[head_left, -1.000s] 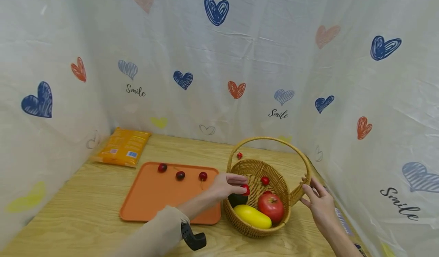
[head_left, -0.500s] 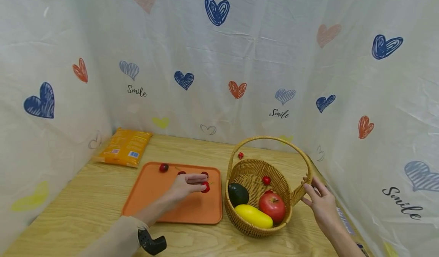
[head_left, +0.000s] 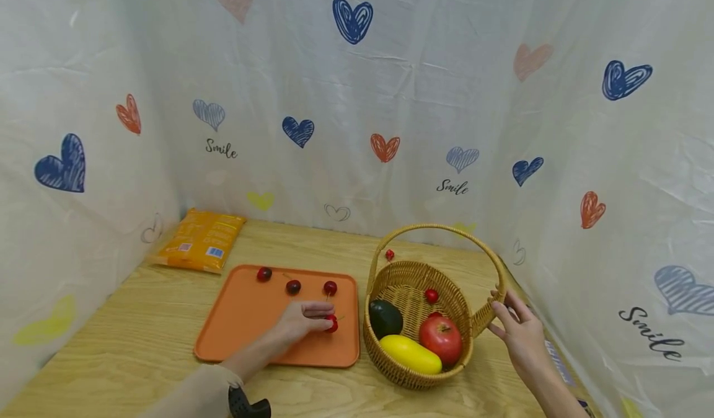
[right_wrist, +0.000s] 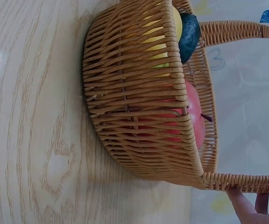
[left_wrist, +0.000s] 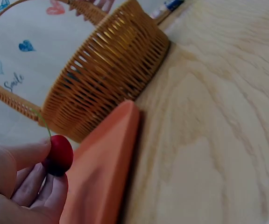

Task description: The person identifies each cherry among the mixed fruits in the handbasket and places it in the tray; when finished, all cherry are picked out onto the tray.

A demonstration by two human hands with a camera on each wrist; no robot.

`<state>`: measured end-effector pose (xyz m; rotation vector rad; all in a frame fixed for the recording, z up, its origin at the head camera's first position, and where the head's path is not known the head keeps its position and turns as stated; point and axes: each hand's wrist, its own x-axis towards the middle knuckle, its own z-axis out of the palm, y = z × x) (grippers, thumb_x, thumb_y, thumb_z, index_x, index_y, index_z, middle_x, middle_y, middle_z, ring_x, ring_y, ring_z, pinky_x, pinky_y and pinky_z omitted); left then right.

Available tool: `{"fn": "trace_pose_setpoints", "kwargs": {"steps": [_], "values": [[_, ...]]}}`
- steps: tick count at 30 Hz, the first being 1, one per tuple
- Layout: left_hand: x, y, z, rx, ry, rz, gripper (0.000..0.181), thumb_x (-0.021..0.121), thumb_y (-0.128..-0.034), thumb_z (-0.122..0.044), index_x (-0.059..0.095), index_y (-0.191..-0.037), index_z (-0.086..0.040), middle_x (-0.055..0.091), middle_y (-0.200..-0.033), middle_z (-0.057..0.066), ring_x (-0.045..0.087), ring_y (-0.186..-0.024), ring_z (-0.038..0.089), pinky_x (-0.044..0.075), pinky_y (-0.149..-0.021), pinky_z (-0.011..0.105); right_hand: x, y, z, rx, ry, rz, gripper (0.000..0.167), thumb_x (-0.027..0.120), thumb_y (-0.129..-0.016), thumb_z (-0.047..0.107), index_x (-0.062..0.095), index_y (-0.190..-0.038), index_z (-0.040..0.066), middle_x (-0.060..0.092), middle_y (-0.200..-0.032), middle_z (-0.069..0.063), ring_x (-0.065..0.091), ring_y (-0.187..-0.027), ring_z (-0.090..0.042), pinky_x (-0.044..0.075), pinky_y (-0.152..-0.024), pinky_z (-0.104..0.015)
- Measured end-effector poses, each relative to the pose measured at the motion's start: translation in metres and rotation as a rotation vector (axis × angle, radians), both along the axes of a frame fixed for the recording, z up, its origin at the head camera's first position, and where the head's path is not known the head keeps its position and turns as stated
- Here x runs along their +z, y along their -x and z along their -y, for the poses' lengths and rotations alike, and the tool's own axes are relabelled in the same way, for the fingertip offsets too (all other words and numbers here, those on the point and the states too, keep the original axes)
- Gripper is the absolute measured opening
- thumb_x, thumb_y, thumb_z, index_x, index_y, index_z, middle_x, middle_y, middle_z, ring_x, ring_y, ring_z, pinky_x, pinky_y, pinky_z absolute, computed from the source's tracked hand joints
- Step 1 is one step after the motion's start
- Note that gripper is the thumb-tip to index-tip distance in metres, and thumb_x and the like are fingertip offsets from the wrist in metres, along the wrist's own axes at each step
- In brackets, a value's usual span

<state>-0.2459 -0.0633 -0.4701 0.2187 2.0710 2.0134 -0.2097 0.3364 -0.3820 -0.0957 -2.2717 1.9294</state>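
Note:
Over the right part of the orange tray [head_left: 234, 325], my left hand [head_left: 295, 324] pinches a red cherry [left_wrist: 62, 150] between thumb and fingertips, its thin green stem sticking up. Several dark red cherries, one of them this cherry [head_left: 293, 286], lie along the tray's far side. My right hand [head_left: 523, 337] grips the right side of the wicker basket's handle [head_left: 440, 226]. Inside the basket [head_left: 397, 376] are an avocado [head_left: 386, 319], a yellow oval fruit [head_left: 411, 354], a red apple [head_left: 440, 338] and a small red cherry [head_left: 431, 295]. Another red bit shows partly behind the apple.
An orange packet [head_left: 203, 241] lies at the back left of the wooden table [head_left: 312, 393]. Behind the basket sits a small red piece [head_left: 390, 254]. A heart-print curtain [head_left: 413, 95] encloses the back and sides. A flat printed item [head_left: 559, 362] lies at the right edge.
My left hand has carried the cherry leftward from over the basket to above the tray, then slightly lower and nearer. My right hand has stayed on the basket handle.

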Motion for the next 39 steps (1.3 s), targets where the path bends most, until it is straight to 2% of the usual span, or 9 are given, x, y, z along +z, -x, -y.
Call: {"fn": "trace_pose_setpoints", "kwargs": {"steps": [4,7,12,18,26,30,34,36,39], "values": [[-0.010,-0.001,0.001,0.033,0.046,-0.004,0.044,0.075,-0.0811,-0.009,0.062,-0.119,0.007,0.065,-0.112,0.017,0.062,-0.103,0.025,0.052,-0.080,0.030,0.000,0.000,0.000,-0.003,0.001,-0.009,0.067,0.053,-0.097,0.032,0.022,-0.151,0.006,0.032,-0.133,-0.003,0.045,-0.109,0.003,0.051,-0.083,-0.023],[-0.013,-0.002,0.001,0.039,0.065,-0.022,0.043,0.076,-0.0801,-0.009,0.063,-0.118,0.007,0.066,-0.110,0.017,0.062,-0.103,0.027,0.052,-0.082,0.031,-0.001,0.000,0.000,-0.004,0.009,-0.010,0.066,0.053,-0.097,0.032,0.023,-0.150,0.006,0.033,-0.132,-0.003,0.047,-0.108,0.005,0.051,-0.082,-0.022],[-0.014,-0.003,0.001,0.029,0.101,-0.053,0.041,0.076,-0.0792,-0.008,0.064,-0.116,0.007,0.067,-0.109,0.016,0.062,-0.104,0.027,0.051,-0.084,0.033,-0.001,0.000,0.000,0.000,0.025,-0.008,0.065,0.053,-0.097,0.031,0.024,-0.150,0.006,0.034,-0.132,-0.002,0.047,-0.107,0.006,0.051,-0.081,-0.022],[-0.014,-0.003,0.001,0.038,0.107,-0.052,0.042,0.077,-0.0785,-0.007,0.064,-0.116,0.007,0.066,-0.109,0.016,0.061,-0.104,0.028,0.051,-0.085,0.034,-0.001,-0.001,0.000,0.003,0.025,-0.011,0.066,0.053,-0.097,0.031,0.023,-0.151,0.007,0.034,-0.134,-0.001,0.047,-0.108,0.006,0.051,-0.081,-0.022],[-0.012,-0.001,0.004,0.087,0.117,-0.039,0.043,0.077,-0.0786,-0.011,0.064,-0.116,0.006,0.066,-0.111,0.016,0.062,-0.104,0.028,0.051,-0.086,0.036,0.000,0.000,0.000,0.000,0.017,-0.006,0.066,0.052,-0.097,0.032,0.022,-0.151,0.008,0.031,-0.136,-0.003,0.044,-0.110,0.004,0.051,-0.082,-0.022],[-0.006,0.004,0.007,0.132,0.120,-0.034,0.042,0.077,-0.0796,-0.012,0.065,-0.116,0.005,0.066,-0.111,0.015,0.062,-0.104,0.028,0.051,-0.086,0.037,0.000,0.000,0.000,0.004,-0.002,-0.011,0.066,0.052,-0.097,0.033,0.022,-0.151,0.008,0.031,-0.136,-0.004,0.042,-0.112,0.001,0.051,-0.083,-0.023],[0.006,0.010,0.008,0.179,0.092,-0.043,0.039,0.076,-0.0802,-0.011,0.066,-0.115,0.003,0.067,-0.111,0.014,0.063,-0.103,0.026,0.050,-0.087,0.038,-0.001,0.000,0.000,0.003,-0.009,-0.011,0.066,0.052,-0.097,0.033,0.022,-0.151,0.008,0.032,-0.135,-0.004,0.042,-0.113,-0.001,0.051,-0.083,-0.024],[0.014,0.012,0.007,0.179,0.069,-0.053,0.041,0.076,-0.0801,-0.012,0.065,-0.117,0.003,0.066,-0.112,0.015,0.063,-0.103,0.024,0.050,-0.088,0.037,-0.001,0.000,0.000,0.001,-0.005,-0.006,0.067,0.052,-0.097,0.033,0.021,-0.151,0.008,0.031,-0.136,-0.005,0.041,-0.115,-0.004,0.051,-0.083,-0.024],[0.023,0.013,0.004,0.140,0.021,-0.062,0.046,0.077,-0.0800,-0.016,0.063,-0.120,0.003,0.064,-0.116,0.017,0.063,-0.103,0.023,0.049,-0.089,0.035,-0.001,0.001,0.000,0.003,0.001,0.009,0.068,0.052,-0.097,0.033,0.019,-0.152,0.010,0.030,-0.138,-0.005,0.036,-0.125,-0.015,0.050,-0.084,-0.024]]}}
